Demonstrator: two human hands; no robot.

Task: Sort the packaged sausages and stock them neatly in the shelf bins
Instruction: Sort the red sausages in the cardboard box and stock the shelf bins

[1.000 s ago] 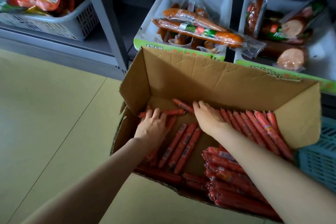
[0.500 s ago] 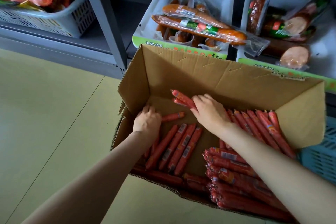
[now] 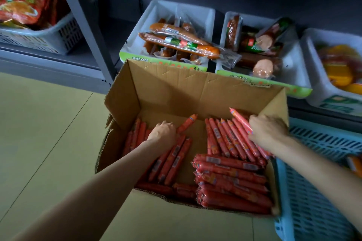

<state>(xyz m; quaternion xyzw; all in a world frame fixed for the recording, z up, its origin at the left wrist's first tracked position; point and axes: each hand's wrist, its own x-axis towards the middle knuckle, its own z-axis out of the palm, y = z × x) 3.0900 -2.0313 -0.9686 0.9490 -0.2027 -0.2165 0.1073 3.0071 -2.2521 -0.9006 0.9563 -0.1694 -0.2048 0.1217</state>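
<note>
An open cardboard box (image 3: 176, 88) on the floor holds several red sausage sticks (image 3: 225, 141) in rows and stacked packs (image 3: 231, 180). My left hand (image 3: 163, 130) is inside the box on the left, closed around one red stick (image 3: 187, 123) that points up and right. My right hand (image 3: 267, 130) is over the right-hand row, gripping a red stick (image 3: 240, 118) whose tip angles up to the left. On the shelf behind stand a white bin (image 3: 156, 11) of long orange sausages and a second white bin (image 3: 293, 66) of thick dark sausages.
A blue slotted crate (image 3: 313, 172) stands right of the box. A third white bin (image 3: 321, 92) with yellow packs sits at far right. A grey shelf post (image 3: 84, 23) rises at left beside a white basket (image 3: 49, 37) of red bags. Yellowish floor (image 3: 45, 133) lies to the left.
My right hand has carried its red stick from the box's middle over to the right-hand row. My left hand has closed on a loose stick and tilted it up. The view shifted left.
</note>
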